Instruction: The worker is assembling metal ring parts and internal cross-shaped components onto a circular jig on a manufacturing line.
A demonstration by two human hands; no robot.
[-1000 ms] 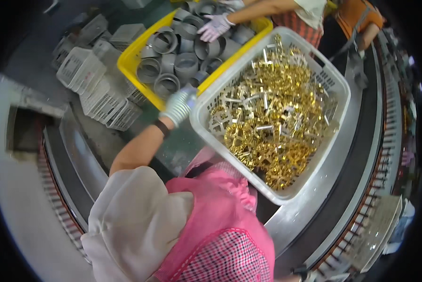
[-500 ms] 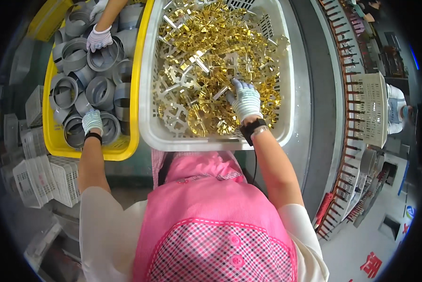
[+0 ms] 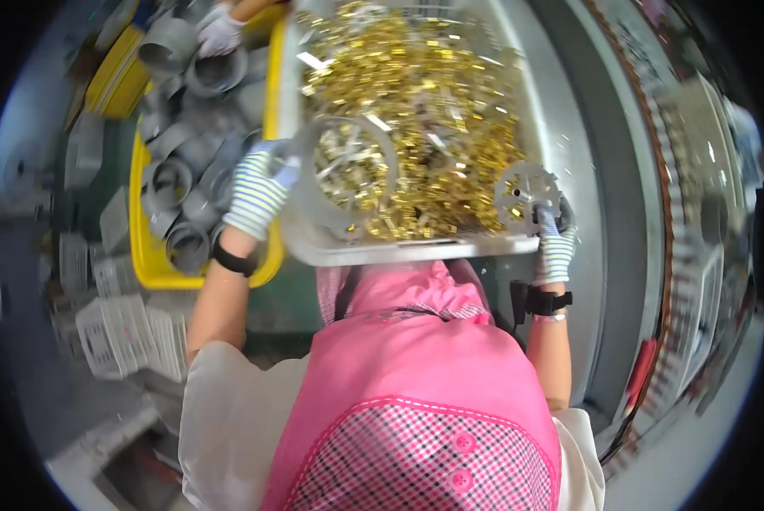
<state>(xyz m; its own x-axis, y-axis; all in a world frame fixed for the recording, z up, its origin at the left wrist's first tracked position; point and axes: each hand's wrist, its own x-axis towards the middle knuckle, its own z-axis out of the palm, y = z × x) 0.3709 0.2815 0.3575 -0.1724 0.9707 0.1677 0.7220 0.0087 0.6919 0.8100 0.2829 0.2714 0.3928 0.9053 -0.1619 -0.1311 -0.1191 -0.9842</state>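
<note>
My left hand (image 3: 263, 189), in a striped glove, is closed on the side of a grey ring (image 3: 388, 162), which it holds above the left part of the white basket (image 3: 382, 252). Through the ring's opening, metal parts show. In my right hand (image 3: 555, 247), gloved alike, is a silver toothed metal disc (image 3: 511, 189) with a short pin at its middle, held over the basket's right rim. Gold and silver metal parts (image 3: 424, 102) fill the basket. The picture is blurred by motion, so finger details are soft.
A yellow crate (image 3: 140, 247) of grey rings stands at the left, with another person's gloved hand (image 3: 220, 32) on a ring there. White baskets (image 3: 114, 336) lie lower left. A grey metal conveyor-like surface (image 3: 603, 213) runs along the right, beside a row of brown pegs (image 3: 654, 162).
My left hand has left the yellow crate with a grey ring and moved right over the basket. My right hand has lifted a toothed disc and moved right. The view has shifted.
</note>
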